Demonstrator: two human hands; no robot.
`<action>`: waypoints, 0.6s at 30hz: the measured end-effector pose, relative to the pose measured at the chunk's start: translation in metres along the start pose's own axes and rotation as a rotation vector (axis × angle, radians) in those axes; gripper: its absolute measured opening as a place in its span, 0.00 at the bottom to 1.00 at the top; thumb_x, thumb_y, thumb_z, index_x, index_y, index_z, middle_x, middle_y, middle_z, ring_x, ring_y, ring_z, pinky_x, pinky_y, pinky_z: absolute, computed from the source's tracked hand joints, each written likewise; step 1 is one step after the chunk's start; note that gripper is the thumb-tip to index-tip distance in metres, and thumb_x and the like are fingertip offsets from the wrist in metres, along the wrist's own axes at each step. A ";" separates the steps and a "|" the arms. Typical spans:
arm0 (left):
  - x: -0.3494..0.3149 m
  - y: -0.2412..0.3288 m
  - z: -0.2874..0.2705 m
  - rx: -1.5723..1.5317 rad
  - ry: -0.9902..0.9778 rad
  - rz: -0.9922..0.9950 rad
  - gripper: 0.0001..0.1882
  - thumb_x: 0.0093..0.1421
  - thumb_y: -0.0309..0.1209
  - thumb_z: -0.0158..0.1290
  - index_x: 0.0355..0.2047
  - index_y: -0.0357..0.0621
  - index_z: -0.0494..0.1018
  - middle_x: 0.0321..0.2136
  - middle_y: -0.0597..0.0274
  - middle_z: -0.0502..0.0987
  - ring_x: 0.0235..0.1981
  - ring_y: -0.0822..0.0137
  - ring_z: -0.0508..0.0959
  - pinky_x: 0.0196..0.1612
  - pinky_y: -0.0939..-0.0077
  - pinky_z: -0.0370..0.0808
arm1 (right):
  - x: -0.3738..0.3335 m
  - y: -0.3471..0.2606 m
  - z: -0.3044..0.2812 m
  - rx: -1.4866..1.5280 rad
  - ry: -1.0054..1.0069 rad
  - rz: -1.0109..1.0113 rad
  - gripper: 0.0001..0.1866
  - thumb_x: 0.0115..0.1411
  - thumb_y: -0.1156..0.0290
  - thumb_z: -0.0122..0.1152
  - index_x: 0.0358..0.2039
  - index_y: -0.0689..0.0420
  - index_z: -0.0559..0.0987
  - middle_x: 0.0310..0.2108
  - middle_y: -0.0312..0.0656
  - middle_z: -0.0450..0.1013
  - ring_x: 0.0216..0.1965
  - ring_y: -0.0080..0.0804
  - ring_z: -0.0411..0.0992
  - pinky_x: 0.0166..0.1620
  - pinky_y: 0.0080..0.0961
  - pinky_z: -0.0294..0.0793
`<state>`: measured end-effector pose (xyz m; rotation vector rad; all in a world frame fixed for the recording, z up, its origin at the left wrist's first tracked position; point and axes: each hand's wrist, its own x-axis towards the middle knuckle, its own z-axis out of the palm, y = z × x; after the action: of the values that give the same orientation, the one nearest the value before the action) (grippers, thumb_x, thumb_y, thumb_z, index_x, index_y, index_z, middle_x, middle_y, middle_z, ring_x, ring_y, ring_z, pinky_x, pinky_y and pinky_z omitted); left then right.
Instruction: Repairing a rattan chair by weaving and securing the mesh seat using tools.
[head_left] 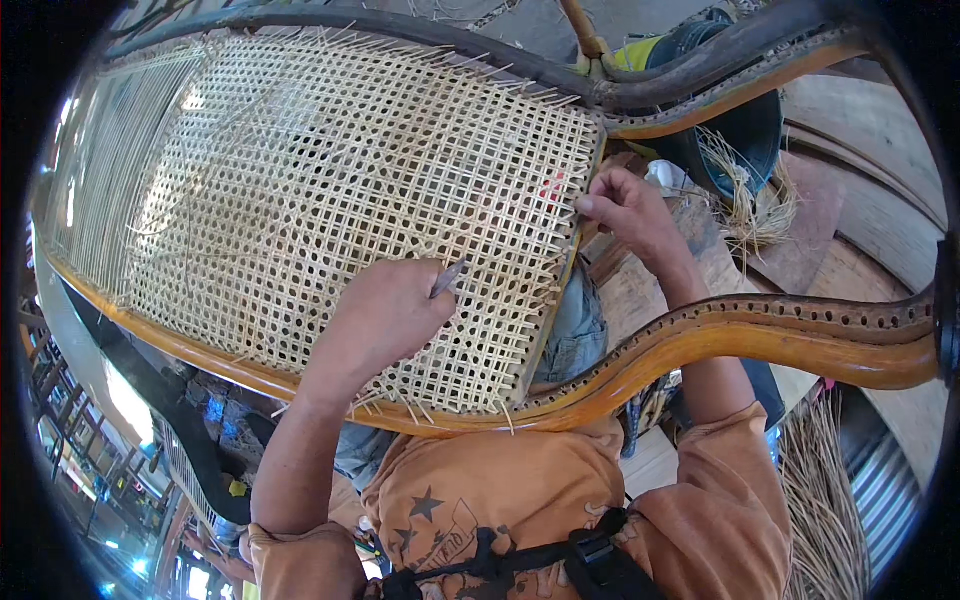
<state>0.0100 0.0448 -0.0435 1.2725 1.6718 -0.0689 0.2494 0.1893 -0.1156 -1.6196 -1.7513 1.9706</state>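
Note:
Woven cane webbing in an open pattern of holes is stretched across a curved wooden chair frame. Over the webbing's near part, my left hand is closed in a fist around a grey metal tool with a pointed end; the rest of that tool is hidden in the fist. At the webbing's right edge, along the crossbar, my right hand has thumb and forefinger pressed together. Whatever lies between those fingertips is too small to make out. Loose cane ends stick out along the far and near rails.
Drilled holes run along the curved rail, which crosses over my right forearm. A dark bucket stands at the back right, with loose cane strips beside it. Wooden boards lie at the right, and a bundle of long strands lies below them.

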 end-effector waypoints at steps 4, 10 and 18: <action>-0.003 0.006 -0.004 -0.024 -0.002 -0.032 0.14 0.51 0.34 0.44 0.23 0.34 0.72 0.21 0.41 0.74 0.25 0.43 0.75 0.34 0.53 0.71 | 0.002 -0.016 0.010 -0.413 0.065 0.001 0.17 0.47 0.64 0.67 0.25 0.57 0.67 0.20 0.31 0.61 0.25 0.20 0.59 0.28 0.21 0.61; -0.002 0.002 -0.001 -0.029 0.016 -0.018 0.14 0.51 0.34 0.44 0.23 0.34 0.72 0.21 0.40 0.73 0.26 0.44 0.75 0.34 0.54 0.71 | -0.013 -0.004 -0.011 0.253 0.008 0.065 0.13 0.55 0.61 0.60 0.28 0.59 0.73 0.23 0.35 0.70 0.25 0.21 0.69 0.29 0.23 0.68; -0.004 0.005 0.000 -0.036 0.050 0.018 0.14 0.53 0.34 0.45 0.23 0.32 0.70 0.16 0.45 0.72 0.19 0.50 0.74 0.29 0.58 0.71 | -0.100 0.190 -0.105 -0.471 0.771 -0.556 0.10 0.59 0.66 0.54 0.38 0.57 0.75 0.26 0.36 0.74 0.25 0.28 0.72 0.31 0.25 0.72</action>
<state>0.0138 0.0439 -0.0383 1.2707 1.6969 0.0042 0.4744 0.1319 -0.1735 -1.4497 -2.0411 0.5990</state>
